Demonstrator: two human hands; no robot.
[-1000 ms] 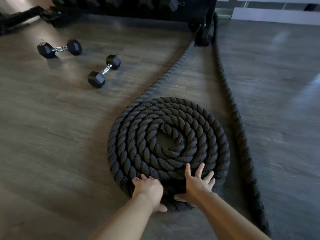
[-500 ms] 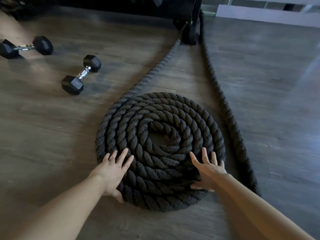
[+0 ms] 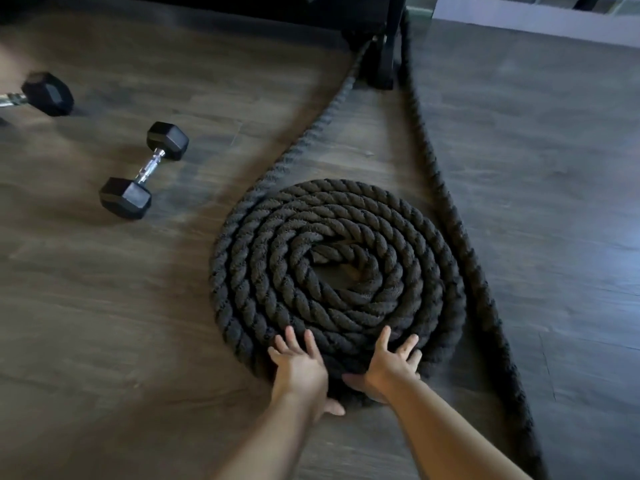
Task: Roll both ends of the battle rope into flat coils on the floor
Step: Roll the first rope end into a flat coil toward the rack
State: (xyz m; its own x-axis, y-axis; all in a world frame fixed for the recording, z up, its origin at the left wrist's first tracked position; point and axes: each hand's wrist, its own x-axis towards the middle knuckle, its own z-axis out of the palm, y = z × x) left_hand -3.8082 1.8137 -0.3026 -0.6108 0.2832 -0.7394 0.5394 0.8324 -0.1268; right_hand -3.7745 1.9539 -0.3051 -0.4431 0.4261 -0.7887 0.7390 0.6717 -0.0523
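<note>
A thick black battle rope lies partly wound into a flat coil (image 3: 337,271) on the wood floor. Its left strand (image 3: 304,140) runs from the coil's upper left to the black rack post (image 3: 384,64). The other strand (image 3: 450,209) lies straight along the coil's right side, down to the bottom right corner. My left hand (image 3: 299,368) presses flat on the coil's near edge, fingers spread, thumb on the floor side. My right hand (image 3: 391,362) presses beside it with fingers spread over the outer turns.
Two black hex dumbbells lie on the floor at the left, one dumbbell (image 3: 145,169) near the coil, the other dumbbell (image 3: 45,95) cut off by the frame edge. A dark rack base (image 3: 242,8) spans the back. A white wall base (image 3: 519,19) is at the top right.
Both hands came together at the coil's near edge; half a second ago they were apart on its left and right sides. The view shifted, with the coil sitting further right in frame.
</note>
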